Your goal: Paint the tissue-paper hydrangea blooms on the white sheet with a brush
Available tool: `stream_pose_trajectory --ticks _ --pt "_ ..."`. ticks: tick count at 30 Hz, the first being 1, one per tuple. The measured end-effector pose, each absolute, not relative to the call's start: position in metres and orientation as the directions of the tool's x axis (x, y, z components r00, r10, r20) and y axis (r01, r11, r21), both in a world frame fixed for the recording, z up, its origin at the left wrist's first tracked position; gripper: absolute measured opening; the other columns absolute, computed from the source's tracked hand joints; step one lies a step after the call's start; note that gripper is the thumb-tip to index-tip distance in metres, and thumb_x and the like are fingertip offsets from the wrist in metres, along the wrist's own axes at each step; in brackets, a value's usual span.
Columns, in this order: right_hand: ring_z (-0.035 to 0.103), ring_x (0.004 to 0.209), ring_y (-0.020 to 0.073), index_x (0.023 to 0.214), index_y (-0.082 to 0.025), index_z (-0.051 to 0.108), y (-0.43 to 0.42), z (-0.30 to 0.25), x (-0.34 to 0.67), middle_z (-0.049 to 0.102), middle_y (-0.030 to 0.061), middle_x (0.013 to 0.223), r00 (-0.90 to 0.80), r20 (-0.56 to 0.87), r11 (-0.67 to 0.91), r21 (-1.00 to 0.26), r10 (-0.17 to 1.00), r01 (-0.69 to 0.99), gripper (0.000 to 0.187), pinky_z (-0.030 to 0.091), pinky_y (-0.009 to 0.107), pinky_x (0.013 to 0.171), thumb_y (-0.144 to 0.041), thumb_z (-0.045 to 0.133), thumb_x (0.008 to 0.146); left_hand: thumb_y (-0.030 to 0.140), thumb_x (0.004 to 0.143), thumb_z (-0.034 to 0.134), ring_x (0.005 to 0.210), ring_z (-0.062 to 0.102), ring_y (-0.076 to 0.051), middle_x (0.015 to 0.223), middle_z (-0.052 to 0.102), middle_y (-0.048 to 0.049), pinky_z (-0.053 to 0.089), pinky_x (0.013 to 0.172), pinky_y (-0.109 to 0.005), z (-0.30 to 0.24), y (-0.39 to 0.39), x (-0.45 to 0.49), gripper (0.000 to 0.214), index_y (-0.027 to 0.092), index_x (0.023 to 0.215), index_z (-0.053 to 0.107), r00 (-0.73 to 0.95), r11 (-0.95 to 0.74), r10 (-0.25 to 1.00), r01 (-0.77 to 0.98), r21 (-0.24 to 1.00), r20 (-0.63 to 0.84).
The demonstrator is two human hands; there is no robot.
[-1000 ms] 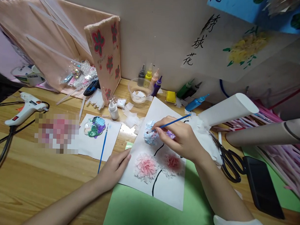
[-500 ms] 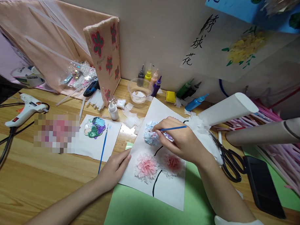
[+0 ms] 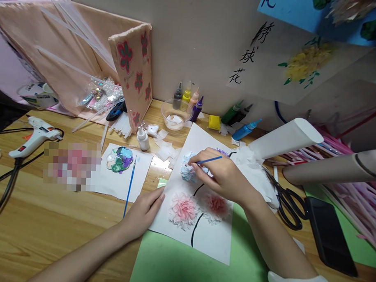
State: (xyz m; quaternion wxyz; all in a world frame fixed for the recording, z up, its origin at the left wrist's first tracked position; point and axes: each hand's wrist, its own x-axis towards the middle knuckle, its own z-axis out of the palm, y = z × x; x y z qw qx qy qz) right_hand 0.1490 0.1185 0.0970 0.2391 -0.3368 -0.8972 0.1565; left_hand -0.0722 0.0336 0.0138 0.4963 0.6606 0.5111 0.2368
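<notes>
The right hand (image 3: 223, 177) pinches a thin blue paintbrush (image 3: 209, 160) between closed fingertips, its bristle end touching the top of a blue tissue flower (image 3: 186, 173) that lies just at the hand's 9 o'clock. The brush's long axis runs nearly level, from the tip at 9 o'clock to the handle end at about 2 o'clock. The left hand (image 3: 144, 211) grips nothing; it rests flat with fingers together on the near left edge of the white sheet (image 3: 211, 238), and the blue flower sits at its 1 o'clock, so the right hand is plainly the nearer. Two pink flowers (image 3: 183, 210) lie on the sheet between the hands, the right one partly under the right wrist. A purple flower (image 3: 221, 151) shows only as a fringe above the knuckles, and the drawn black stems are partly covered too. At the left hand's 11 o'clock lie a paper palette (image 3: 119, 159) smeared with paint and a second brush (image 3: 130, 186). Farther out stand paint bottles (image 3: 188, 95) and a clear bowl (image 3: 176, 113) at 12 o'clock, scissors (image 3: 286, 202) at 3 o'clock and a glue gun (image 3: 34, 136) at 9 o'clock. One patch of the table is blurred beyond reading.
</notes>
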Motion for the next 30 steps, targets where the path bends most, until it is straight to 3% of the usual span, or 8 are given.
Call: stream_pose_trajectory --ticks 14,30 --pt "0.058 0.077 0.0177 0.093 -0.019 0.057 0.115 0.099 0.147 0.066 0.0061 0.083 -0.592 0.403 0.711 -0.493 0.698 0.502 0.015 0.046 0.031 0.070 -0.019 0.042 0.091 0.032 0.096 0.037 0.082 0.060 -0.018 0.101 0.068 -0.0017 0.042 0.072 -0.022 0.018 0.034 -0.072 0.033 0.021 0.119 0.059 0.377 0.025 0.904 0.423 0.906 -0.201" --pt "0.056 0.079 0.0176 0.092 -0.016 0.058 0.116 0.089 0.142 0.064 0.0070 0.083 -0.649 0.317 0.707 -0.483 0.692 0.517 0.015 0.046 0.031 0.072 -0.018 0.042 0.091 0.031 0.097 0.037 0.080 0.059 -0.016 0.096 0.068 -0.0007 0.041 0.071 -0.021 0.017 0.033 -0.072 0.032 0.021 0.119 0.058 0.383 0.023 0.901 0.421 0.907 -0.201"
